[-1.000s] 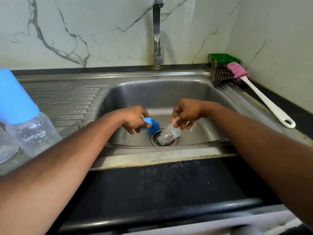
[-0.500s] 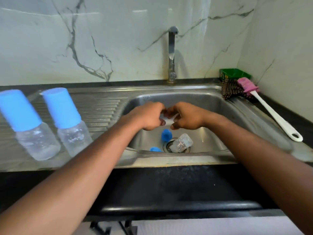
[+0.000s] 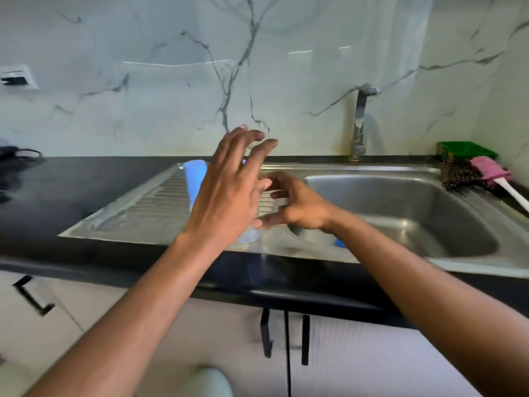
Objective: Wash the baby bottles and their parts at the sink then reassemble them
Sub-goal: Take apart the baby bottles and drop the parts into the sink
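Note:
Two baby bottles stand on the steel drainboard (image 3: 137, 216) left of the sink basin (image 3: 400, 213). One bottle with a tall blue cap (image 3: 194, 179) shows beside my left hand (image 3: 229, 193). That hand is raised in front of them with fingers spread, holding nothing. It hides most of the second bottle; only that bottle's clear base (image 3: 248, 237) shows below it. My right hand (image 3: 292, 207) hovers just right of that bottle, fingers loosely curved and thumb apart, with nothing visible between them. A small blue part (image 3: 340, 242) lies in the basin behind my right forearm.
A tap (image 3: 359, 124) rises behind the basin. At the back right corner sit a green box (image 3: 465, 150), a dark patterned cloth (image 3: 458, 177) and a pink bottle brush (image 3: 491, 170) with a white handle. Black countertop (image 3: 71, 196) extends left; cabinet doors lie below.
The view has swung left and up. Both hands left the basin, where they pinched a small clear part, and now hover over the drainboard by the bottles with nothing seen in them.

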The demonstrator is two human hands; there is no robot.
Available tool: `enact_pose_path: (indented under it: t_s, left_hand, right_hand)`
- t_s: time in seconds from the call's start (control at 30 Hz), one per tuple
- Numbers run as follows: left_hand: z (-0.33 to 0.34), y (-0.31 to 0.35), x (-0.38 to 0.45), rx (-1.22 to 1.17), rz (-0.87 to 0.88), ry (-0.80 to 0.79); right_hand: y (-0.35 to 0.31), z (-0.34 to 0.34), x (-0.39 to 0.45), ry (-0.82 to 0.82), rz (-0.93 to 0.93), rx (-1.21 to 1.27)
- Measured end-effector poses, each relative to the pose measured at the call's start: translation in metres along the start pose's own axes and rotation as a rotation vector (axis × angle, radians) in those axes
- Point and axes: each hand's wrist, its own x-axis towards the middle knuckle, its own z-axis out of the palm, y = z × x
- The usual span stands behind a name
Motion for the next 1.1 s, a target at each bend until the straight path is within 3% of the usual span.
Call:
enact_pose_path:
  t_s: [0.13,0.3,0.47,0.7,0.83,0.93,1.03,1.1]
  left_hand:
    - [0.005,-0.008,-0.021,-0.245,-0.18,0.089]
    - [0.027,-0.016,-0.031,-0.574,-0.415,0.245]
    - [0.07,-0.008,-0.004,-0.801,-0.661,0.103]
    - [0.174,0.02,0.071,-1.05,-0.921,-0.253]
    - [0.227,0.037,0.085,-0.963,-0.785,-0.426]
    - [0.239,0.034,0.068,-0.838,-0.539,-0.474]
    - [0.243,0.024,0.056,-0.767,-0.31,-0.517]
    - [0.238,0.024,0.057,-0.762,-0.275,-0.491]
  right_hand:
    - [0.001,0.035,0.017,0.068,0.002,0.031]
    - [0.018,0.027,0.033,0.255,0.098,0.155]
    - [0.036,-0.021,0.026,0.344,0.133,0.153]
    - [0.082,-0.108,0.003,0.485,0.212,0.067]
    - [0.118,-0.146,-0.007,0.603,0.281,-0.151]
    - [0.136,-0.162,-0.016,0.605,0.355,-0.197]
    - [0.14,-0.164,-0.018,0.579,0.361,-0.039]
    - [0.135,-0.158,-0.016,0.572,0.347,0.118]
